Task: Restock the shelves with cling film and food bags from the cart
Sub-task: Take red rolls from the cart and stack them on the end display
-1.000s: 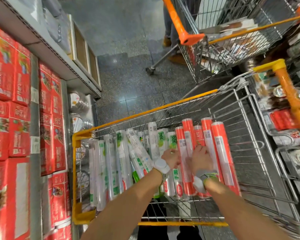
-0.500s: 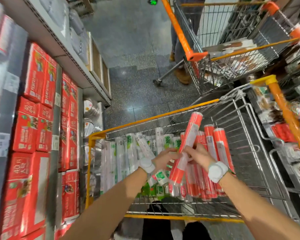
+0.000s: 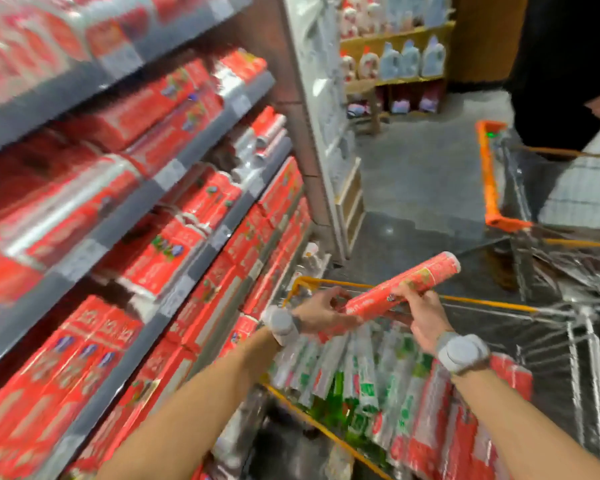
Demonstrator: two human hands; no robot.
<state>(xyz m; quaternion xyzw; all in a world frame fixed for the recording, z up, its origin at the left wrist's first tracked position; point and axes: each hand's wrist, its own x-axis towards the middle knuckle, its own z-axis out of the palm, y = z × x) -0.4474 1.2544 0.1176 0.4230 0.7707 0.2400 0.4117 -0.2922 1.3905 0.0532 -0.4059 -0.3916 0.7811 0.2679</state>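
Red and wrapped in printed film, the cling film roll (image 3: 400,289) is held in the air above the near corner of the cart (image 3: 482,304), clear of the stock below it, in the single head view. The left hand (image 3: 323,315) curls round its lower, nearer end, and the right hand (image 3: 421,313) grips it from beneath at about mid-length, fingers wrapped over the top. Its long axis runs from the left hand up and away to the right, so the free end points off toward the aisle and away from the shelves (image 3: 174,174), which stand on the person's left and are packed with red boxes (image 3: 201,233). That is what the next move turns on: the left hand is the nearer one to the shelving, and the roll probably has to swing leftward, near end leading, to go in. Further along one shelf some rolls (image 3: 269,128) seem to lie end-out, though blur makes the exact slot hard to judge. In the cart under the hands lie green-and-clear rolls (image 3: 361,372), with more red rolls (image 3: 440,427) beside them on the right.
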